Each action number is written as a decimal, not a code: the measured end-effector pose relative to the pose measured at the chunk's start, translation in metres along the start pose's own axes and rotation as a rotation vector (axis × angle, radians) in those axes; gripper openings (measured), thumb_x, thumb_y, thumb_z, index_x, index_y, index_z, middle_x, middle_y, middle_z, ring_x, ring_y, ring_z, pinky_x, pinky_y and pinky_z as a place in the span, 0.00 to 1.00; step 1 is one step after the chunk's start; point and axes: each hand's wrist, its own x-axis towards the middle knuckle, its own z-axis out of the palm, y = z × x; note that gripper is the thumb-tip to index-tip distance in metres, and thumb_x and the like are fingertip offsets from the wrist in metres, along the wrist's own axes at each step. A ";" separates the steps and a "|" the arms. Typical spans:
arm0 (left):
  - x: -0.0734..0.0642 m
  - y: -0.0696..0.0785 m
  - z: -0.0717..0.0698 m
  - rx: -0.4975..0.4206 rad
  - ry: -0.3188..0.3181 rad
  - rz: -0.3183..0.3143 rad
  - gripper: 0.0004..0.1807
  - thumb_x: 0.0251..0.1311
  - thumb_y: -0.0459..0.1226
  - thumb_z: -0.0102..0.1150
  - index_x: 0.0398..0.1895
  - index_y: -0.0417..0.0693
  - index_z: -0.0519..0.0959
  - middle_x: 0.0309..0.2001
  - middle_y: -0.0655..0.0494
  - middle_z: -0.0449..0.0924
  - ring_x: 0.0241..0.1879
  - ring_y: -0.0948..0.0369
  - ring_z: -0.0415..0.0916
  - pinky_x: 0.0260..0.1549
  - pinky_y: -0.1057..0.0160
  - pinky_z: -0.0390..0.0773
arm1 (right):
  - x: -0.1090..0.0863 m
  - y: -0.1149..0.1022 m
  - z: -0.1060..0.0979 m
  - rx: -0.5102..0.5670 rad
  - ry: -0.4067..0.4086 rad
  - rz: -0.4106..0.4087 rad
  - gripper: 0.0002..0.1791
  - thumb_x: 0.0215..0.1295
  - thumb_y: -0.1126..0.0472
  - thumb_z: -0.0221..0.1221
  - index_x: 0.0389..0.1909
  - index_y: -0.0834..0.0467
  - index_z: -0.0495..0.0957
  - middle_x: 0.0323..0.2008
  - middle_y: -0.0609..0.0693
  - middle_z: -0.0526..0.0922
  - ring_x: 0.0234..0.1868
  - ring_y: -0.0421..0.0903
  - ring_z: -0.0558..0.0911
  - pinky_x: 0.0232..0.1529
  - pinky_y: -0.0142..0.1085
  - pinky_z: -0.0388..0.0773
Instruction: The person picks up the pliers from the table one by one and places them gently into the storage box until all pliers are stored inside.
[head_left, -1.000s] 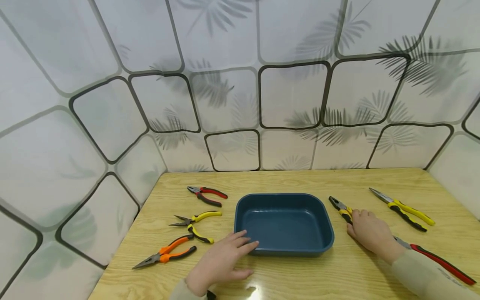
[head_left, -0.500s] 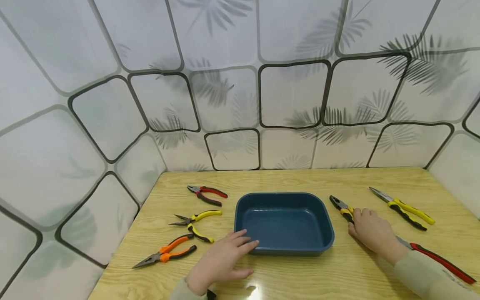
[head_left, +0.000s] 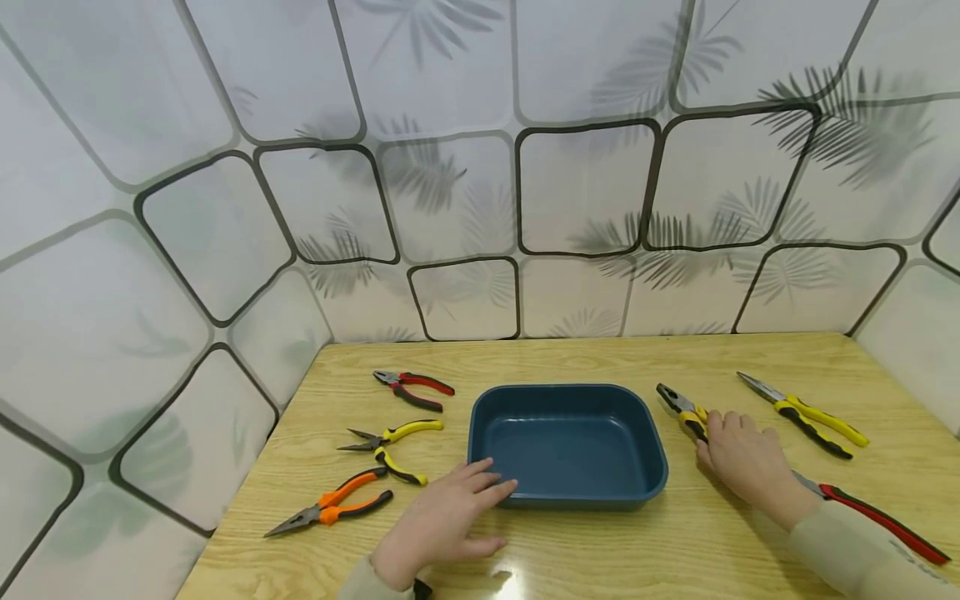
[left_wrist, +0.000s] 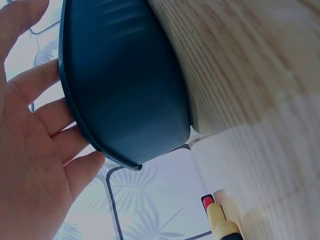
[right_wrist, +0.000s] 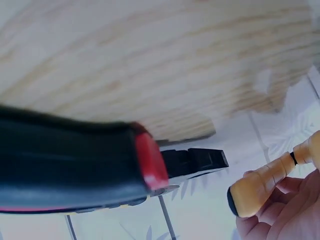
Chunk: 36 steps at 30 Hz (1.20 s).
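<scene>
Right of centre in the head view, my right hand [head_left: 746,458] grips the handles of yellow-and-black combination pliers [head_left: 678,404], whose head points away and leftward. The right wrist view shows the fingers [right_wrist: 300,215] round the yellow handles [right_wrist: 260,187]. A dark blue rectangular basin [head_left: 570,503] stands mid-table with nothing in it. My left hand [head_left: 442,521] touches its near left corner, fingers extended over the rim; in the left wrist view the fingertips meet the basin's edge [left_wrist: 120,85] from outside. Beside my right forearm lie red-and-black pliers [head_left: 885,523], partly hidden by it.
Yellow-and-black long-nose pliers [head_left: 806,417] lie at the far right. On the left are red-handled pliers [head_left: 412,390], yellow needle-nose pliers [head_left: 390,442] spread apart, and orange-and-black long-nose pliers [head_left: 330,504]. A patterned wall [head_left: 465,300] borders the wooden table [head_left: 570,550].
The head of the yellow-and-black combination pliers has tilted up slightly in my right hand. My left hand and the basin have stayed in place.
</scene>
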 end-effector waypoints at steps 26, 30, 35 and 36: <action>-0.002 -0.002 0.002 0.011 0.023 0.003 0.32 0.53 0.54 0.54 0.59 0.49 0.68 0.51 0.52 0.73 0.58 0.52 0.62 0.53 0.55 0.63 | 0.004 -0.007 -0.014 0.010 0.141 -0.101 0.25 0.63 0.45 0.42 0.29 0.67 0.65 0.18 0.55 0.64 0.17 0.50 0.64 0.10 0.38 0.56; -0.001 -0.001 0.002 0.011 0.030 0.013 0.32 0.53 0.54 0.54 0.59 0.49 0.68 0.51 0.51 0.73 0.58 0.51 0.62 0.53 0.56 0.63 | 0.005 -0.006 -0.016 0.016 0.261 -0.133 0.42 0.62 0.40 0.12 0.31 0.69 0.66 0.18 0.58 0.66 0.17 0.53 0.67 0.09 0.40 0.57; -0.002 -0.001 0.002 0.013 0.024 0.016 0.33 0.53 0.54 0.54 0.60 0.49 0.67 0.53 0.49 0.72 0.58 0.51 0.61 0.53 0.56 0.63 | 0.005 -0.008 -0.022 0.024 0.322 -0.159 0.43 0.63 0.39 0.15 0.34 0.71 0.68 0.21 0.62 0.70 0.18 0.55 0.70 0.09 0.42 0.60; -0.002 -0.001 0.002 0.013 0.022 0.016 0.33 0.53 0.54 0.54 0.60 0.49 0.67 0.53 0.49 0.71 0.58 0.51 0.61 0.53 0.56 0.63 | 0.005 -0.009 -0.023 0.025 0.325 -0.164 0.43 0.63 0.39 0.15 0.35 0.71 0.68 0.22 0.62 0.70 0.19 0.55 0.70 0.09 0.42 0.60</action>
